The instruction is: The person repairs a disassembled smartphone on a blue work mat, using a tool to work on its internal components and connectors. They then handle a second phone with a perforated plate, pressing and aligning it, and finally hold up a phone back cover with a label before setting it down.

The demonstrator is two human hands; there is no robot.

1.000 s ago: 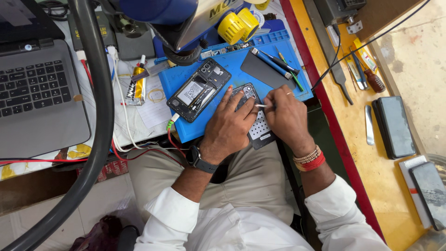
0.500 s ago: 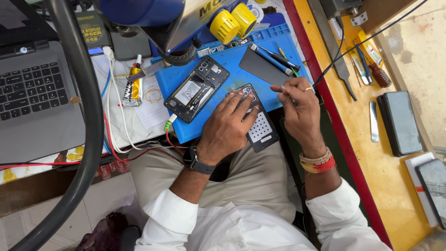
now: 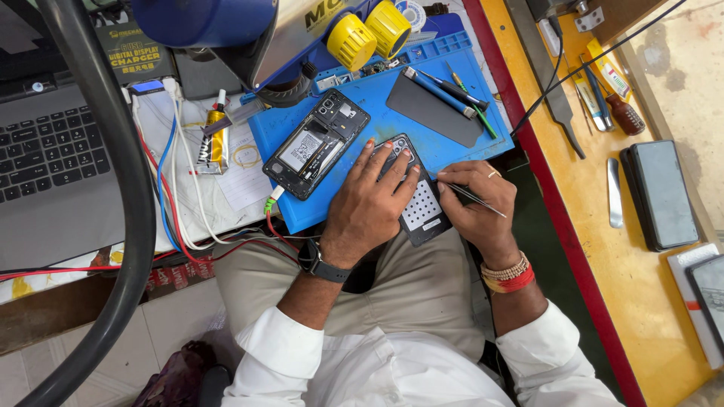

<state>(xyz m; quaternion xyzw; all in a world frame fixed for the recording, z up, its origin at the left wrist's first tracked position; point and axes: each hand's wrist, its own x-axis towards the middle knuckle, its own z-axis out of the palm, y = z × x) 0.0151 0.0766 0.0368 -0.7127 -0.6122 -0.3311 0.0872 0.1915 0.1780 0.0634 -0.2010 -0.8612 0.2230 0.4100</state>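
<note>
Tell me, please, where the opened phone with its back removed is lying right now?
In the head view, the opened phone lies on the blue mat, left of the left hand, below the yellow knobs.

Under my left grip (image 3: 373,203) lies a black phone back panel (image 3: 419,205) with a white dotted patch. My right grip (image 3: 477,205) pinches dark tweezers (image 3: 469,196). The repair mat (image 3: 452,143) is bright blue, the surface (image 3: 603,226) orange-yellow with a red edge. My sleeves (image 3: 279,354) are white, my bracelets (image 3: 510,276) red and beaded cream.
</note>
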